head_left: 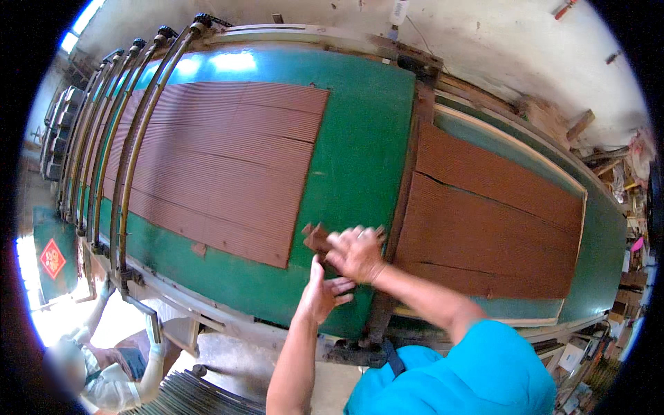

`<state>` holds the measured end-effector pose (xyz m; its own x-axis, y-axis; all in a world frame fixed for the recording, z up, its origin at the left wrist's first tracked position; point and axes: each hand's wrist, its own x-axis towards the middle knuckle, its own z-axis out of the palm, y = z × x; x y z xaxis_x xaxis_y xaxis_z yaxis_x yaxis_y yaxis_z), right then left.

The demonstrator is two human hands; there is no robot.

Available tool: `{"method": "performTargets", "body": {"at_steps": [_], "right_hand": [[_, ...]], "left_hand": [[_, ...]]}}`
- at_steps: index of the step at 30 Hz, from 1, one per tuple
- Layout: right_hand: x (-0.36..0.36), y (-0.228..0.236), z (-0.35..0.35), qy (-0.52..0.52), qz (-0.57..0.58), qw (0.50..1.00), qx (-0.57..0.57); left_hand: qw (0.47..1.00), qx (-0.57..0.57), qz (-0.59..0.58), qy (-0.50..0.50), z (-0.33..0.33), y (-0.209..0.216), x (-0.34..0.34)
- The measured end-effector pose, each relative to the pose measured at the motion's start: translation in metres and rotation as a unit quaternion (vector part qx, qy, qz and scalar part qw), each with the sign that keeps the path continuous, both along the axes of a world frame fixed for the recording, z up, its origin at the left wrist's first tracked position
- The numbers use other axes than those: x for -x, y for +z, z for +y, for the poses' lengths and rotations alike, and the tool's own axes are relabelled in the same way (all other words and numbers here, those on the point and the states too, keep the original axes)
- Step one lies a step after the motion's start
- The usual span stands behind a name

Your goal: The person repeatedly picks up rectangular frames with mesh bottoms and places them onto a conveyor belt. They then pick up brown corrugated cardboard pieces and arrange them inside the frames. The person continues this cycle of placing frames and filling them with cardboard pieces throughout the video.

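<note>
Nearest, the left hand (322, 294) rises from the lower edge with its fingers loosely spread and open, cupped just under the right hand as if to catch or steady what that hand carries. The right hand (356, 254), reaching across from a bright blue sleeve (484, 366), has its fingers clenched on a small ragged scrap of reddish-brown ribbed veneer (317, 237), held just above the wide green belt table (360, 131) (near its front edge, beside the dark cross-bar (408, 207)). Beyond, large ribbed reddish-brown veneer sheets (221, 166) lie flat on the belt, edges meeting, so they ride under the curved metal hoops (131, 138) at far left.
</note>
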<state>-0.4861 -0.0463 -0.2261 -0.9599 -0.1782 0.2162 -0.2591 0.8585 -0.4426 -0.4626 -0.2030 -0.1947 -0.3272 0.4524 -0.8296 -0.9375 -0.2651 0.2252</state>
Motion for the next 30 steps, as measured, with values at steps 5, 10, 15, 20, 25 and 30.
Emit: {"method": "performTargets", "body": {"at_steps": [5,10,15,20,25,30], "right_hand": [[-0.09,0.038,-0.063,-0.04,-0.03,0.984,0.17],[-0.203,0.097,-0.132,0.146,0.001,0.947,0.285],[-0.251,0.094,-0.2,0.334,-0.005,0.904,0.266],[-0.285,0.068,-0.15,0.197,-0.085,0.923,0.318],[-0.361,0.051,-0.007,-0.144,-0.192,0.939,0.246],[-0.469,0.032,0.099,-0.488,-0.204,0.732,0.429]], "left_hand": [[0.984,-0.081,0.079,0.138,-0.013,0.023,-0.069],[0.949,-0.038,0.189,0.247,-0.103,0.097,-0.213],[0.932,0.075,0.062,0.348,-0.207,0.072,-0.31],[0.865,0.293,0.023,0.408,-0.251,0.019,-0.331],[0.935,0.227,0.192,0.192,-0.183,0.035,-0.291],[0.937,0.161,0.311,0.005,-0.052,0.068,-0.241]]}}
